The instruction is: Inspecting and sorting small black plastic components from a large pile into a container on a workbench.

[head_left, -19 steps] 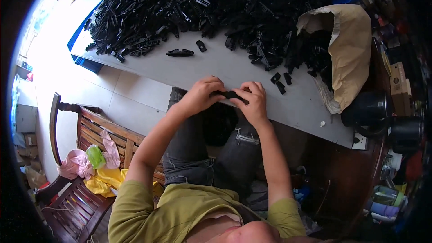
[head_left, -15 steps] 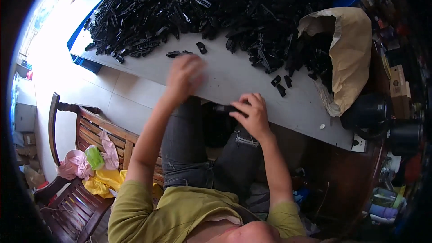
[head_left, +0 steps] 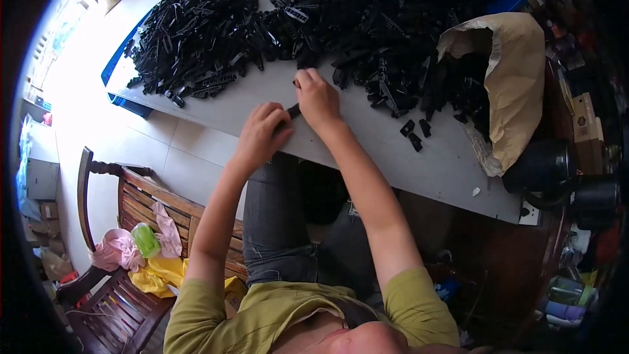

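My two hands are close together over the near edge of the table. My left hand [head_left: 265, 132] has its fingers curled round one end of a slim black plastic piece [head_left: 294, 111], which sticks out toward my right hand. My right hand [head_left: 319, 100] is just beyond it, thumb and fingertips pinched together; a small dark bit shows at the fingertips, too small to name. Behind them a large heap of black plastic parts [head_left: 196, 33] spreads over the grey-white tabletop [head_left: 367, 138].
On the right, a torn brown paper sack [head_left: 517, 85] lies open with black parts at its mouth. A few loose black pieces [head_left: 414, 139] sit near it. Black cylindrical containers [head_left: 540, 164] stand past the table's right corner. A wooden bench [head_left: 164, 203] with cloths is at left.
My right hand has gone from the table edge up and left over the tabletop. My left hand has drawn back toward me and now grips a black piece.
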Action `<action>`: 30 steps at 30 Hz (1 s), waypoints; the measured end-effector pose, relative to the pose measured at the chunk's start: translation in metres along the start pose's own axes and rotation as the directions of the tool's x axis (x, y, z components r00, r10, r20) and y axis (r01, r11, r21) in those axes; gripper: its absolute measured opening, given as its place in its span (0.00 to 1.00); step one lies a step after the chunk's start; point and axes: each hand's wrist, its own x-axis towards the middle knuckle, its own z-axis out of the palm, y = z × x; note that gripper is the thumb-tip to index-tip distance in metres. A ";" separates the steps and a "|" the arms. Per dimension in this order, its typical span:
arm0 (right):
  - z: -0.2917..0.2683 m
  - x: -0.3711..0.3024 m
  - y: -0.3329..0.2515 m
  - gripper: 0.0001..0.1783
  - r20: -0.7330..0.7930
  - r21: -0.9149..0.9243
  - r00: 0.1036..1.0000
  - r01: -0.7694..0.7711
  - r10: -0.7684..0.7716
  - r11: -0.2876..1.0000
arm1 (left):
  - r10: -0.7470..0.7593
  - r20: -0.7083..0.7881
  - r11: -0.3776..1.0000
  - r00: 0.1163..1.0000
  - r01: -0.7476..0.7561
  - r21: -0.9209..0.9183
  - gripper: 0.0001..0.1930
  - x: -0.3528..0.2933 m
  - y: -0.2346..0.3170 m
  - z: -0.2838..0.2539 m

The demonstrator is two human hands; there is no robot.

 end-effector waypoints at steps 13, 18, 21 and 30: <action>-0.108 -0.116 0.025 0.14 0.024 0.415 0.990 -0.138 0.141 0.899 | 0.094 0.242 0.921 0.966 0.008 -0.389 0.15 0.013 0.033 0.039; -0.119 -0.122 0.029 0.14 0.018 0.210 0.998 -0.067 0.064 0.976 | 0.081 0.260 0.922 0.962 0.027 -0.386 0.14 0.013 0.032 0.042; -0.127 -0.123 0.031 0.14 0.049 0.183 0.998 -0.058 0.050 0.981 | 0.089 0.250 0.918 0.964 0.019 -0.397 0.13 0.013 0.030 0.042; -0.108 -0.126 0.031 0.16 -0.058 0.160 0.998 0.039 -0.030 0.986 | 0.154 0.252 0.889 0.955 -0.022 -0.457 0.12 0.019 0.036 0.047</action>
